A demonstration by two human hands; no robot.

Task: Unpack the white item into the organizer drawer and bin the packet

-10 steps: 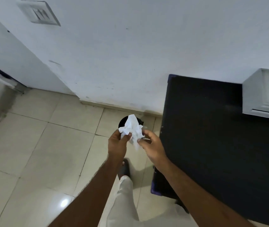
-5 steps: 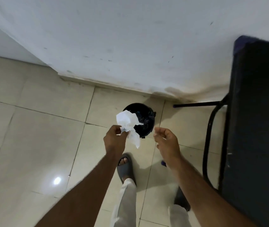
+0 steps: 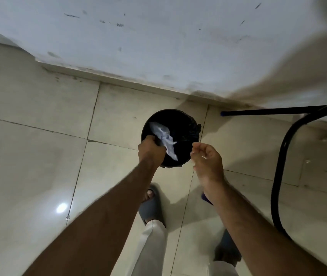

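A crumpled white packet (image 3: 164,138) hangs over the mouth of a round black bin (image 3: 180,120) that stands on the tiled floor by the wall. My left hand (image 3: 150,151) is at the bin's near left rim and pinches the packet's lower part. To the right of the bin, my right hand (image 3: 208,162) hovers with fingers loosely curled and holds nothing. The organizer drawer is out of view.
Black metal table legs (image 3: 282,156) curve down at the right, with a bar (image 3: 268,112) running along the floor near the wall. My feet in grey slippers (image 3: 151,206) stand just behind the bin. A white wall rises beyond it.
My view has tilted down and closer to the bin. The left hand has carried the packet down over the bin's mouth. The right hand let go of it earlier and stays apart.
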